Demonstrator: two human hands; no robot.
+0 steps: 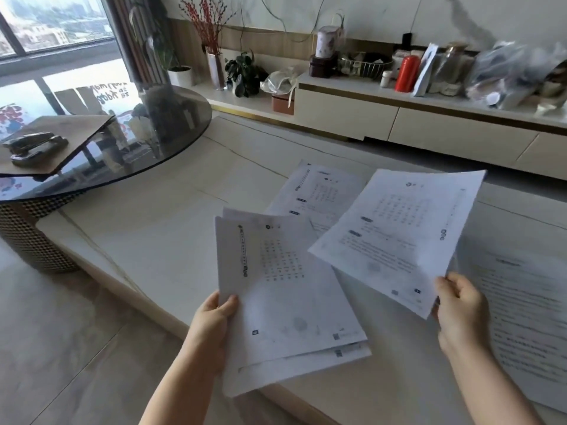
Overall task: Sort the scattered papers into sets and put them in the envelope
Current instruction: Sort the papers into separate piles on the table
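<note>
Left hand [214, 317] fingers pinch a small stack of papers [288, 305], right hand [460, 305] fingers pinch one loose sheet [399, 234]. More sheets lie on the tabletop [171, 228]. Looks like sorting's midway; can't spot an envelope for sure.

Single view, head-worn, wide-angle. Looks forward and down from above person's forearms, close over near edge of pale table [171, 228]. Left hand [214, 317] and right hand [460, 305] enter from bottom, nearest to lens, each with printed sheets [285, 302] raised toward camera. Round glass table [171, 124] at far left, window [55, 23] beyond it. Long low cabinet [399, 118] runs across far right. Straight lines bow toward frame edges. No second view, so no shared area.
</note>
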